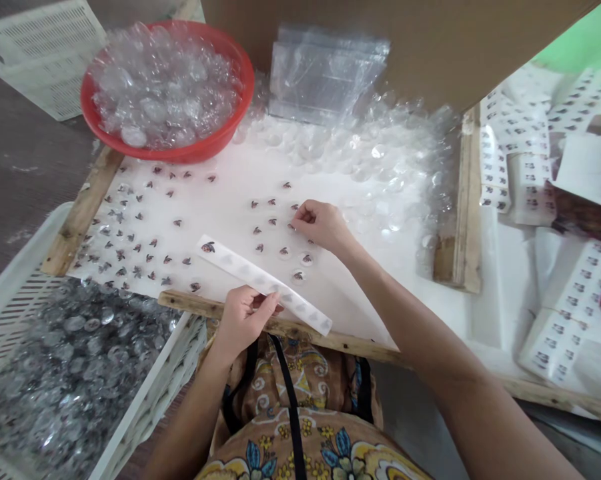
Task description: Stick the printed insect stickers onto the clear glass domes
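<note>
Between the thumb and fingers of my left hand (pixel 247 319) is a narrow white sticker strip (pixel 245 268), held slanted over the front edge of the white board (pixel 225 213). One printed picture shows at its far left end; paler marks run along the rest. My right hand (pixel 320 223) is pinched at a clear disc with a small dark printed sticker (pixel 291 227); whether something is between the fingertips is too small to tell. Around it lie several similar discs, one with a sticker (pixel 307 259) just below. More stickered discs (pixel 137 248) are spread over the board's left side.
A red basin (pixel 215 152) of clear plastic pieces stands at the back left. Plain clear discs (pixel 365 150) cover the back right, by a clear plastic packet (pixel 325 77). A white crate (pixel 145 387) of discs sits lower left. Sticker bundles (pixel 570 310) lie right, past a wooden rail (pixel 467 220).
</note>
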{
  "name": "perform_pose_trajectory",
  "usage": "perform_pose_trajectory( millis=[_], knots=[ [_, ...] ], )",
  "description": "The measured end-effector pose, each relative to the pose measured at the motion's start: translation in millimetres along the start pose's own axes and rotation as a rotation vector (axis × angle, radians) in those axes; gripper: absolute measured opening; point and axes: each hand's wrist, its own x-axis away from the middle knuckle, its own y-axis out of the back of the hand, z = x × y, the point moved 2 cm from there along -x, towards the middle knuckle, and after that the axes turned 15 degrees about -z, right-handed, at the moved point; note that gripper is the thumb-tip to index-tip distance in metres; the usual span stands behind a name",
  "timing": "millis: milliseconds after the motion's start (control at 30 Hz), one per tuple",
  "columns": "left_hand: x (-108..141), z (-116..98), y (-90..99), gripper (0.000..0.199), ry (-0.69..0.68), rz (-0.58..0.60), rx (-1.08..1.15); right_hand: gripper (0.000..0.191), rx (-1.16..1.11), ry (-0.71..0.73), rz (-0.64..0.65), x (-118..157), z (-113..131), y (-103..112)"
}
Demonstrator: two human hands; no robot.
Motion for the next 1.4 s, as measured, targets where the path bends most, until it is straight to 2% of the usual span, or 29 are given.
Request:
perform_pose_trajectory(
  millis=[100, 167, 300, 367, 433, 533, 633, 700, 767, 867, 933, 1000, 1067, 1167, 1200, 1267, 1367, 1400],
  knots=[
    [0.2, 0.0, -0.3, 0.022, -0.009, 0.004, -0.003, 0.004, 0.076, 0.131, -0.039, 3.4, 1.6, -4.7],
    [0.4, 0.1, -0.4, 0.022, -0.01, 0.009, -0.003, 0.002, 0.109, 0.169, -0.049, 6.1, 1.3, -5.7],
    [1.0, 0.7, 0.2, 0.022, 0.001, 0.013, 0.012, 0.02, 0.136, 0.16, -0.076, 20.3, -5.1, 2.9],
    [1.1, 0.7, 0.6, 0.022, -0.001, 0.019, 0.025, 0.026, 0.166, 0.228, -0.135, 33.5, -11.1, 9.6],
    [0.9, 0.7, 1.0, 0.023, 0.004, 0.03, 0.042, 0.038, 0.206, 0.333, -0.178, 46.5, -18.4, 13.3],
    [1.1, 1.4, 2.0, 0.023, 0.022, 0.05, 0.072, 0.07, 0.304, 0.43, -0.154, 53.1, -27.8, 6.6],
    [4.1, 4.2, 4.0, 0.025, 0.066, 0.054, 0.147, 0.086, 0.399, 0.414, -0.081, 41.3, -22.8, -17.5],
    [8.9, 6.2, 6.6, 0.027, 0.116, 0.029, 0.233, 0.089, 0.404, 0.401, -0.01, 34.3, -5.0, -44.1],
    [16.2, 5.7, 11.1, 0.028, 0.156, -0.027, 0.322, 0.088, 0.335, 0.439, 0.092, 36.4, 23.3, -77.6],
    [29.6, -0.9, 21.4, 0.029, 0.132, -0.081, 0.365, 0.075, 0.128, 0.564, 0.26, 52.7, 69.8, -125.1],
    [37.3, -4.8, 31.2, 0.027, 0.102, -0.124, 0.379, 0.066, -0.022, 0.636, 0.319, 59.4, 89.3, -140.8],
    [41.7, -3.3, 43.0, 0.024, 0.09, -0.219, 0.359, 0.06, -0.099, 0.655, 0.266, 53.3, 91.1, -136.9],
    [41.9, 2.8, 52.2, 0.025, 0.105, -0.255, 0.343, 0.056, -0.077, 0.609, 0.108, 34.9, 76.0, -116.5],
    [36.0, 11.1, 56.9, 0.028, 0.154, -0.298, 0.349, 0.052, 0.074, 0.412, -0.198, 1.7, 39.7, -76.1],
    [33.3, 11.5, 55.2, 0.029, 0.165, -0.29, 0.373, 0.052, 0.126, 0.352, -0.253, -5.8, 29.8, -66.5],
    [27.7, 10.5, 47.2, 0.034, 0.195, -0.22, 0.459, 0.054, 0.149, 0.301, -0.232, -12.0, 19.6, -59.5],
    [19.1, 16.9, 31.1, 0.052, 0.288, -0.089, 0.584, 0.054, -0.077, 0.351, 0.049, -1.4, 31.2, -71.4],
    [15.7, 23.8, 26.9, 0.06, 0.321, -0.086, 0.586, 0.053, -0.177, 0.373, 0.136, 4.9, 40.4, -74.8]
  ],
)
